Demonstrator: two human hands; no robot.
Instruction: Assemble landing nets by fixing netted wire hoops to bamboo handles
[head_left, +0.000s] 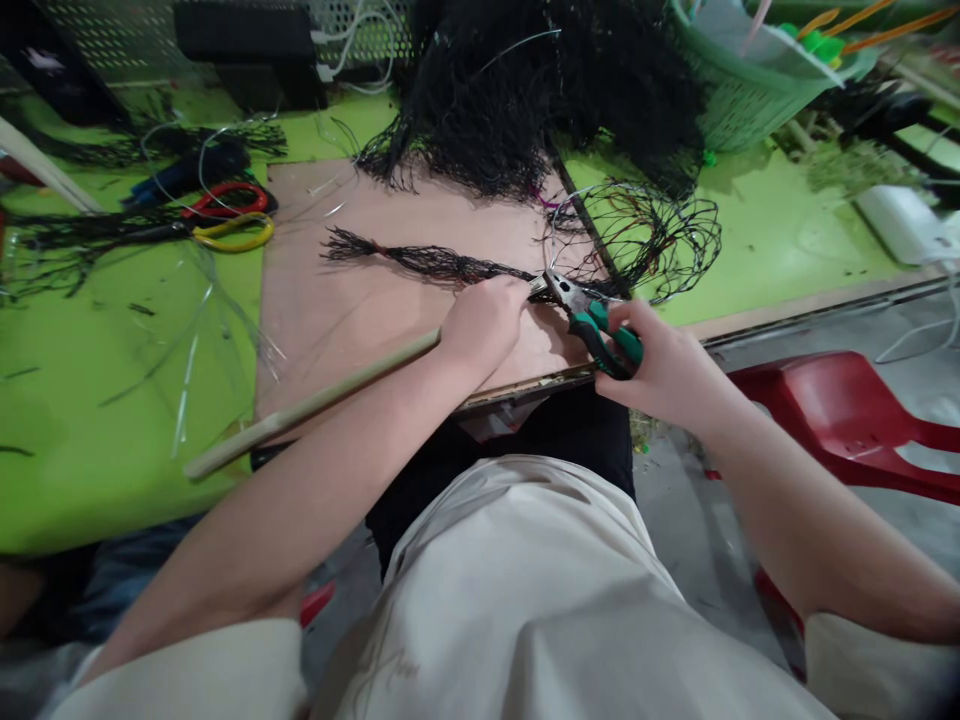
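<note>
My left hand [484, 325] is closed around a pale wooden stick [322, 398], whose long end slants down to the left. Just beyond the knuckles lies a bundle of black netting [450, 265], tied near its frayed left end. In my right hand [660, 350] are green-and-black pliers [600, 330], held by the handles. Their jaws are at the stick's tip beside my left hand, close to a thin silvery wire [553, 240]. Whether the jaws bite on the wire is too small to tell. Looser netting [667, 240] spreads out to the right of the pliers.
A large black net heap [517, 90] covers the board's far side. Red-and-yellow scissors [232, 215] lie at left on the green table [135, 400], near loose clear strips. A green basket [757, 95] stands far right. A red chair [840, 410] is beside me.
</note>
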